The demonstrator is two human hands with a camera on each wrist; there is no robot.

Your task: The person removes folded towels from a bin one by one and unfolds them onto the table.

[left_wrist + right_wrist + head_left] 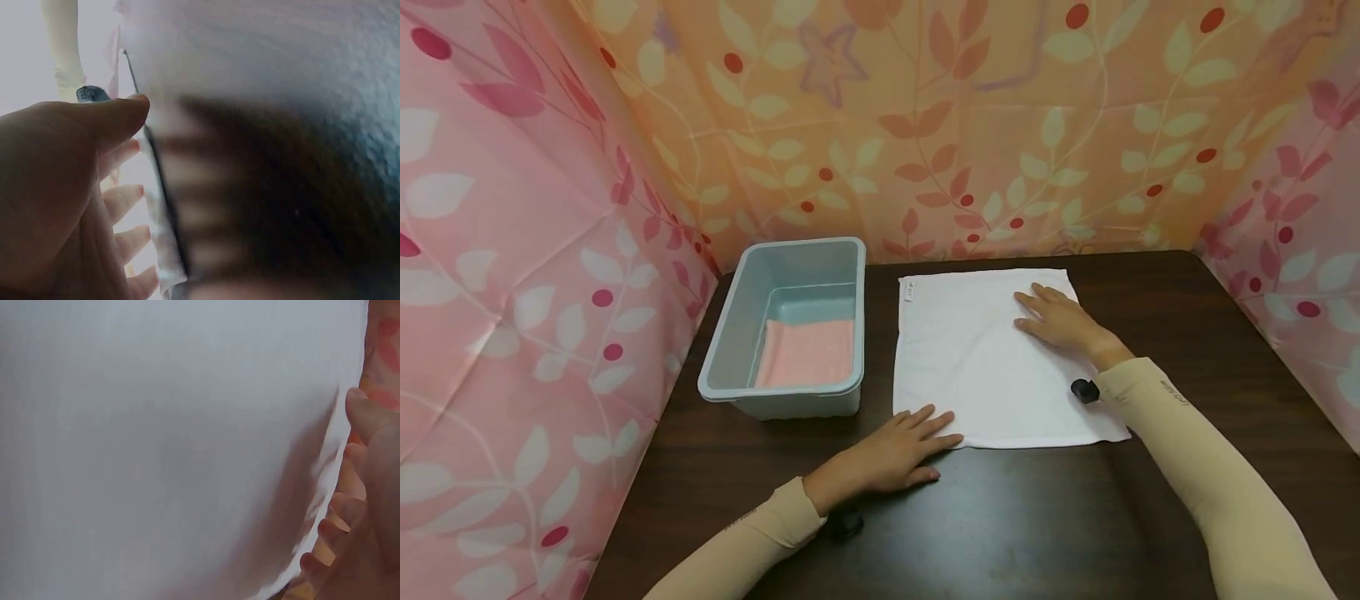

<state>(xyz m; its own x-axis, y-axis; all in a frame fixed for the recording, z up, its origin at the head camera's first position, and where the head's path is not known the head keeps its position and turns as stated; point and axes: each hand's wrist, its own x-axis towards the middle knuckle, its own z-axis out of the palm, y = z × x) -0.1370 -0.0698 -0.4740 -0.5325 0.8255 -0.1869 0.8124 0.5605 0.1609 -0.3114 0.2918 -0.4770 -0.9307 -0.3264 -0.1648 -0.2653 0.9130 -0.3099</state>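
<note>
A white cloth (970,358) with a small label at its far left corner lies spread flat on the dark table. My left hand (895,454) has its fingers spread over the cloth's near left corner, its thumb over the bare wood. Toward the far right part of the cloth, my right hand (1060,321) reaches in from the right edge with fingers extended. In the right wrist view the white cloth (175,450) fills most of the picture, the fingers (369,415) along its edge. Neither hand grips anything.
Left of the cloth stands a grey-blue plastic basin (722,379) with a folded pink cloth (808,354) inside. Floral curtains (925,125) enclose the dark wooden table (1000,533) at the back and both sides. A black wrist camera (1085,391) sits under the right wrist.
</note>
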